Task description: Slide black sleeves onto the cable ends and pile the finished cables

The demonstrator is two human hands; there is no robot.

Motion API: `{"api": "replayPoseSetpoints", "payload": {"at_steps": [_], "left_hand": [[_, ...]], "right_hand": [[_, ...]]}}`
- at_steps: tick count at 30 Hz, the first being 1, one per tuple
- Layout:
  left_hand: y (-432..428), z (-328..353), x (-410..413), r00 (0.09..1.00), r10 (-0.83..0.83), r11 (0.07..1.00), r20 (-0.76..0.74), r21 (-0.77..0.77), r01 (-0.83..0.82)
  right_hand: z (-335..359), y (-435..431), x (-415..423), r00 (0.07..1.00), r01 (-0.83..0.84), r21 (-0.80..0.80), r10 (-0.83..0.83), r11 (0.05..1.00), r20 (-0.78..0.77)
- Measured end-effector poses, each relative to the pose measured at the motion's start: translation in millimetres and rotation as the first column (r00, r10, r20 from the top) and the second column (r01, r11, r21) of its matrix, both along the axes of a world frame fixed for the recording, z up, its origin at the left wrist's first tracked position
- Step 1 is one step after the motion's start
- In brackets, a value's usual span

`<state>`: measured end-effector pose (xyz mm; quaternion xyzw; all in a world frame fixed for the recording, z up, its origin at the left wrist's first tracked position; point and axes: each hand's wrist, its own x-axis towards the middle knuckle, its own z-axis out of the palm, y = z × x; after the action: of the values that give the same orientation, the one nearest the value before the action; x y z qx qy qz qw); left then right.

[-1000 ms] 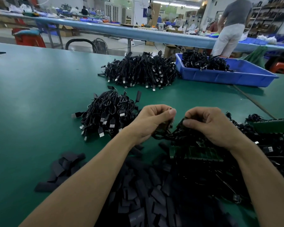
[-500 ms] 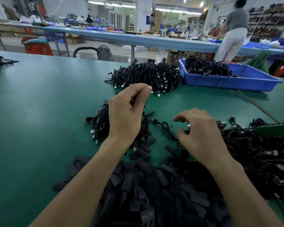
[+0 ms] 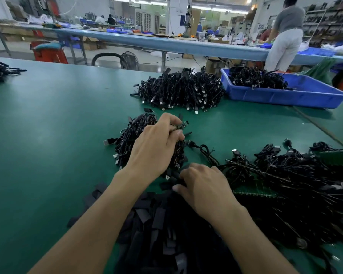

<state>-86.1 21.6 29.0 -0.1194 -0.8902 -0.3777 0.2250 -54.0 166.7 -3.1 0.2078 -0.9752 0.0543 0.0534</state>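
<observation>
My left hand (image 3: 156, 149) hovers over the small pile of finished cables (image 3: 127, 139) and pinches a cable end with a small green board (image 3: 181, 125) between thumb and fingers. That cable (image 3: 204, 152) trails right toward the tangle of unsleeved cables (image 3: 285, 175). My right hand (image 3: 204, 188) is lower, at the far edge of the heap of black sleeves (image 3: 156, 224). Its fingers curl down and its thumb presses on a black sleeve (image 3: 166, 185); the fingertips are hidden.
A larger cable pile (image 3: 180, 89) lies further back, next to a blue tray (image 3: 285, 96) holding more cables. A green strip of boards (image 3: 255, 192) lies under the right tangle. The green table (image 3: 48, 135) is bare on the left. A person stands at the far bench.
Both hands were together at the right tangle. The left hand moved over the small pile holding a cable end. The right hand dropped onto the sleeve heap.
</observation>
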Motion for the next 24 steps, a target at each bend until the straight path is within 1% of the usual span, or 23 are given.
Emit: {"api": "replayPoseSetpoints", "payload": {"at_steps": [3, 5, 6, 8, 10, 12, 14, 16, 19, 21, 24], "left_hand": [[-2.5, -3.0, -3.4, 1.000, -0.005, 0.998, 0.001, 0.059, 0.005], [-3.5, -4.3, -4.2, 0.999, -0.003, 0.998, -0.032, 0.056, 0.005], [-3.9, -5.1, -4.4, 0.999, -0.003, 0.999, -0.046, 0.052, 0.005], [-5.0, -7.4, -4.6, 0.998, -0.006, 0.999, -0.055, 0.049, 0.009], [-6.4, -10.0, -4.4, 1.000, -0.016, 0.999, -0.024, 0.046, 0.017], [-6.8, -12.3, -4.6, 1.000, -0.016, 1.000, 0.021, -0.012, 0.017], [-5.8, -14.1, -3.9, 0.998, -0.008, 0.996, 0.060, -0.089, 0.013], [-4.6, -14.3, -3.1, 0.997, -0.014, 0.992, 0.081, -0.123, 0.024], [-3.8, -14.2, -2.6, 0.994, -0.074, 0.985, 0.080, -0.151, 0.085], [-3.6, -14.8, -3.3, 0.986, -0.134, 0.977, 0.098, -0.154, 0.148], [-3.8, -17.1, -5.5, 0.970, -0.204, 0.964, 0.133, -0.147, 0.223]], "right_hand": [[-3.9, 1.9, 1.1, 1.000, 0.004, -0.049, -0.005, 0.999, -0.014], [-3.4, 5.0, 2.3, 1.000, -0.011, -0.052, 0.010, 0.999, -0.027], [-3.3, 6.8, 2.4, 1.000, -0.008, -0.078, 0.005, 0.997, -0.030], [-4.1, 13.3, 0.0, 0.999, 0.032, -0.216, -0.034, 0.976, -0.005], [-7.7, 20.9, -3.7, 0.996, 0.088, -0.400, -0.079, 0.912, 0.038], [-12.8, 26.1, -3.7, 0.994, 0.105, -0.566, -0.095, 0.818, 0.048], [-16.3, 28.5, -2.3, 0.996, 0.085, -0.681, -0.089, 0.727, 0.029], [-17.5, 30.1, -0.6, 0.997, 0.044, -0.773, -0.079, 0.633, -0.008], [-16.7, 32.1, 2.6, 0.996, 0.030, -0.870, -0.084, 0.493, -0.014], [-17.2, 31.9, 5.4, 0.996, 0.036, -0.887, -0.084, 0.460, -0.003], [-19.6, 32.7, 6.3, 0.994, 0.034, -0.895, -0.107, 0.445, -0.015]]}}
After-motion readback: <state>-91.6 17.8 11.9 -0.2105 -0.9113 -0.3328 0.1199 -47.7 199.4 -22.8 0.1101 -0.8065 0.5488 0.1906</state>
